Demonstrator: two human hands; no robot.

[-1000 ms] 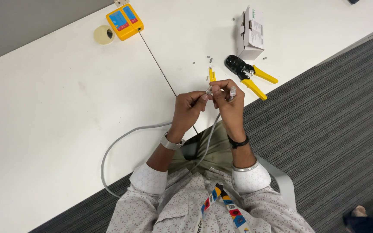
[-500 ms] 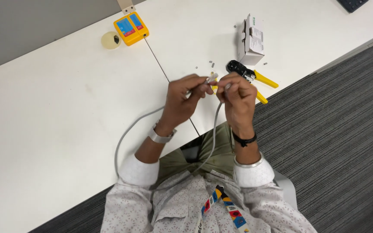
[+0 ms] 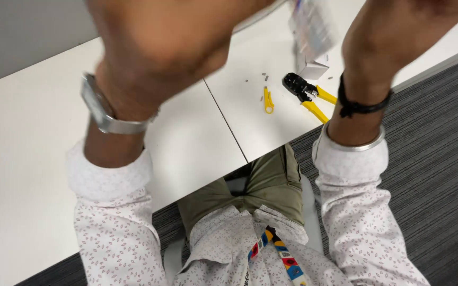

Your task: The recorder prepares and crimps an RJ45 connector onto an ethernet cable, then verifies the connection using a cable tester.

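Both hands raised close to the head camera, large and motion-blurred, cut off by the top edge. Left hand (image 3: 160,37) fills the upper left; fingers not resolvable, so whether it is open or closed around anything cannot be told. A silver metal wristwatch (image 3: 102,108) sits on that wrist above a white patterned shirt cuff (image 3: 109,172). Right hand (image 3: 398,24) at upper right, only its heel and wrist in frame; grip likewise cannot be told. A black cord bracelet (image 3: 364,103) circles that wrist, with a thin silver bangle (image 3: 353,143) just below it at the sleeve edge.

The grey cable seen in the hands' work is not clearly visible; only a pale curved streak shows near the top edge between the hands, too blurred to identify.

On the white tabletop (image 3: 22,196), between and below the two arms: a small yellow plastic stripping tool (image 3: 267,100), lying flat, and just to its right a black-headed crimping plier with yellow handles (image 3: 308,95), handles pointing toward the table edge. Behind the plier, a white boxy object (image 3: 311,37), blurred. Several tiny pale offcuts (image 3: 264,77) scattered near the yellow tool. A dark seam (image 3: 223,119) runs between two table sections.

Below: olive-green trousers (image 3: 269,182), a multicoloured lanyard (image 3: 279,254), dark striped grey carpet (image 3: 436,175).
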